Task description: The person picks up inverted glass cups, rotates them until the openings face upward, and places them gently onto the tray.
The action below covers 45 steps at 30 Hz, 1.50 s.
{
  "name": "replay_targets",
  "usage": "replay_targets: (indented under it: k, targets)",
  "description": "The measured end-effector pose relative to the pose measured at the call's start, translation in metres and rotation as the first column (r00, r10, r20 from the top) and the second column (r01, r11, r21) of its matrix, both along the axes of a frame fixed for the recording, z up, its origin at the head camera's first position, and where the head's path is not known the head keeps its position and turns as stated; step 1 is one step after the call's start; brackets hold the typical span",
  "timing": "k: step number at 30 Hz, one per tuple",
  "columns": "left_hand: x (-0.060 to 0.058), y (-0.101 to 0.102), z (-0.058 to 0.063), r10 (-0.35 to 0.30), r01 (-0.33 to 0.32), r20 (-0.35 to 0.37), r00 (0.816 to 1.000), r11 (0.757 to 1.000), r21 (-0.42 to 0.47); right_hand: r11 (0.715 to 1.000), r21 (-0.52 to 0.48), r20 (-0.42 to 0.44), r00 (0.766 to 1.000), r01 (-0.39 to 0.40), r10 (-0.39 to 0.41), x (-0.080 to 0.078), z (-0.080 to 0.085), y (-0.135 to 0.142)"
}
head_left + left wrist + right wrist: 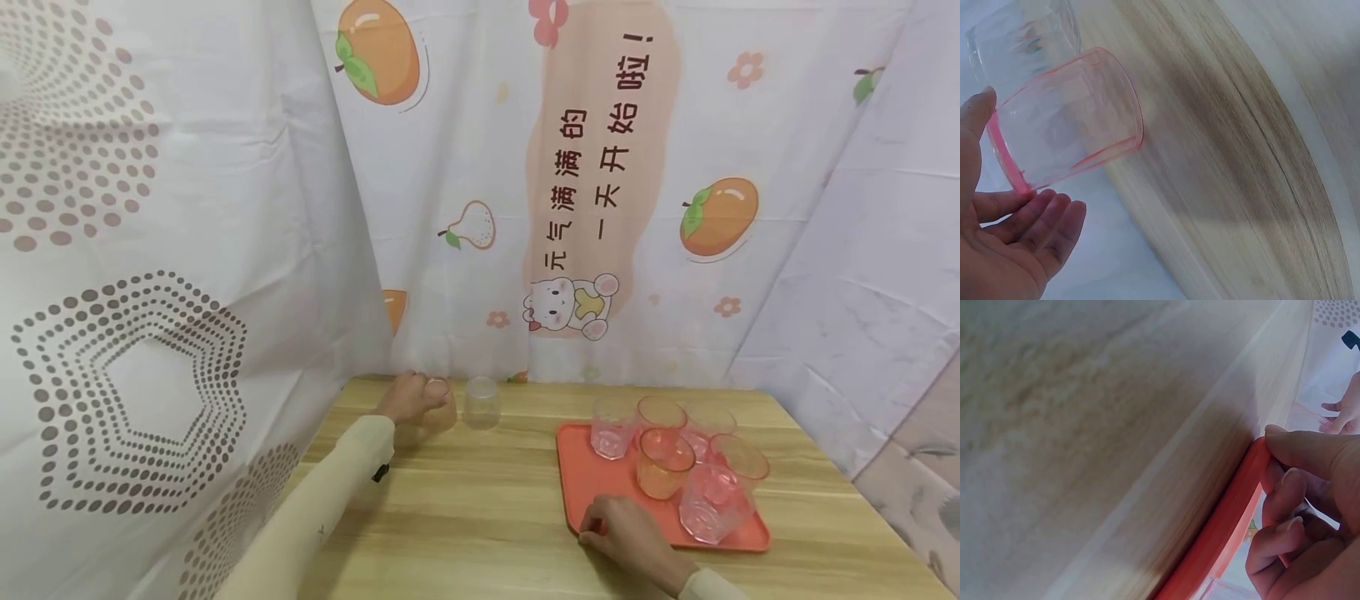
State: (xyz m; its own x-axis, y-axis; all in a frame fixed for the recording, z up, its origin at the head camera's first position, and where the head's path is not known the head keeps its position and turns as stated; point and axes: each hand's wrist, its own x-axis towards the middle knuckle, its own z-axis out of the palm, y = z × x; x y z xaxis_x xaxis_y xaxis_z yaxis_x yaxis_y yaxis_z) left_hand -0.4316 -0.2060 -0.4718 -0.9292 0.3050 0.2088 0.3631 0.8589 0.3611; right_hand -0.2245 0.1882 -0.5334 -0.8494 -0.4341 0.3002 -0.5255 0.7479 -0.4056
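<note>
At the far left of the table, my left hand (412, 398) pinches a pink-tinted clear glass (441, 408) between thumb and fingers. The left wrist view shows the thumb and fingertips at the thick pink base of this glass (1069, 119), its wide mouth pointing away from the palm. Just right of it stands a colourless clear glass (482, 404). My right hand (630, 537) grips the front left corner of a red tray (581, 475); in the right wrist view the thumb lies on the tray's edge (1225, 515), other fingers curled.
Several clear, pink and orange glasses crowd the tray, among them an orange glass (663, 467) and a clear faceted glass (708, 508) near its front. The wooden table (465, 500) ends at a printed curtain (465, 275) behind, with another curtain (292, 208) along the left.
</note>
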Motion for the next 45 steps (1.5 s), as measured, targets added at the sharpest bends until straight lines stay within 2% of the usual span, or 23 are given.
replay_targets:
  k: [5,10,16,17,20,23,27,32,37,43,45]
  targets:
    - [-0.003,0.0,-0.005,0.013,-0.014,0.034,0.999,0.999,0.037,1.0,0.0,0.001,1.0,0.002,-0.002,0.001,0.001,-0.002]
    - [-0.006,-0.001,-0.005,-0.012,0.01,0.013,1.0,0.995,0.097,1.0,0.005,-0.005,1.0,0.0,0.0,-0.001,0.001,-0.002]
    - [-0.003,-0.003,-0.002,-0.061,0.027,0.14,0.988,0.973,0.227,1.0,0.006,0.0,1.0,-0.003,0.003,-0.001,-0.001,-0.001]
    - [-0.001,-0.004,-0.002,-0.062,0.028,0.141,0.988,0.973,0.231,1.0,0.004,0.0,1.0,-0.004,0.004,0.0,-0.001,-0.001]
    - [0.005,-0.005,0.0,-0.048,0.03,0.092,0.995,0.982,0.186,1.0,0.001,-0.001,1.0,-0.006,0.006,0.0,-0.001,-0.001]
    - [0.01,-0.006,0.0,-0.007,0.003,0.036,0.999,0.994,0.111,1.0,-0.001,0.004,1.0,-0.007,0.007,-0.001,-0.001,-0.001]
    - [0.014,-0.006,0.001,0.005,-0.007,0.023,1.0,0.997,0.071,1.0,0.001,0.009,1.0,-0.006,0.006,0.001,0.0,-0.001]
    - [0.02,-0.004,0.003,-0.018,0.017,0.008,1.0,0.997,0.071,1.0,0.006,0.004,1.0,-0.001,0.001,0.002,0.0,-0.001]
    - [0.029,0.003,0.012,-0.043,0.044,-0.02,0.999,0.995,0.087,1.0,0.005,-0.001,1.0,0.001,-0.001,0.003,0.0,0.0]
    - [0.039,0.013,0.021,-0.125,0.128,-0.031,0.992,0.986,0.111,1.0,0.005,0.007,1.0,0.004,-0.004,0.003,0.0,-0.001]
    - [0.044,0.015,0.022,-0.131,0.134,-0.035,0.991,0.985,0.109,1.0,0.005,0.007,1.0,0.003,-0.003,0.004,0.0,-0.002]
